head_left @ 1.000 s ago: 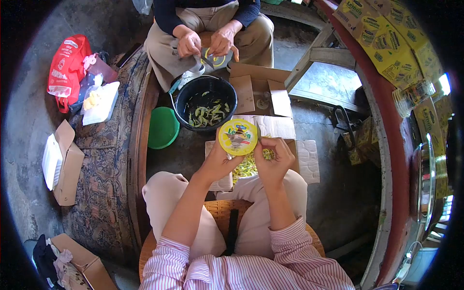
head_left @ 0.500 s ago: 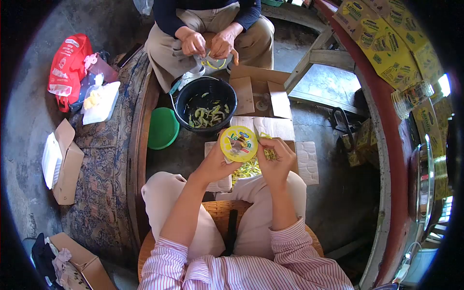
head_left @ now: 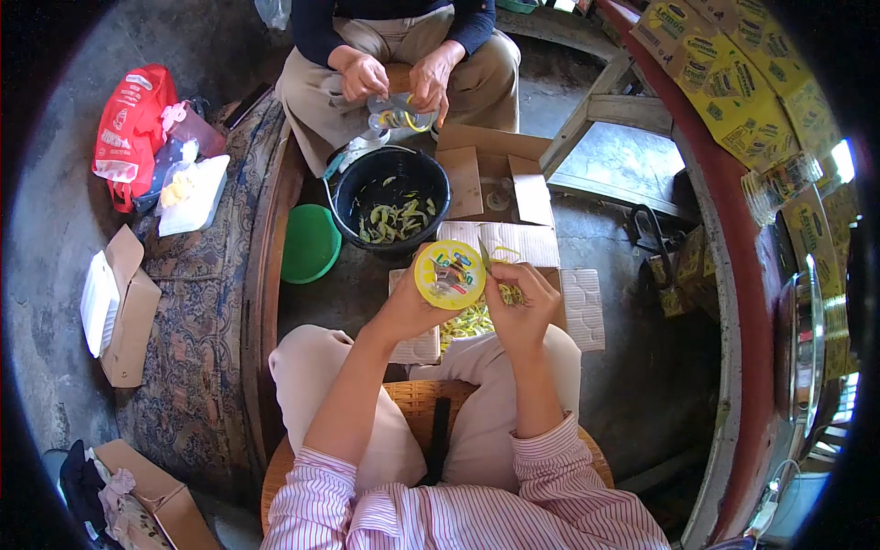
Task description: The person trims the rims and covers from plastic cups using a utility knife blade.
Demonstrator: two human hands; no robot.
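A cup with a round yellow printed lid (head_left: 449,274) is gripped in my left hand (head_left: 401,307), its lid facing up toward me. In my right hand (head_left: 525,302) is a small knife (head_left: 484,249), whose thin blade points up beside the lid's right edge. A thin yellow strip (head_left: 503,251) curls just above my right fingers. Below both hands, an open cardboard box (head_left: 582,307) holds many yellow strips (head_left: 469,321). My fingers cover most of the cup's side and the knife handle.
Ahead, a black bucket (head_left: 346,197) contains yellow-green pieces, beside a green lid (head_left: 310,243). Another person's hands (head_left: 431,82) hold a clear cup (head_left: 401,112) with yellow on it. A second cardboard box (head_left: 458,179) stands behind mine. A wooden frame (head_left: 632,112) is at the right.
The cup in my left hand has shifted slightly left and its lid has turned a little. The other person's hands have moved apart, showing more of their clear cup.
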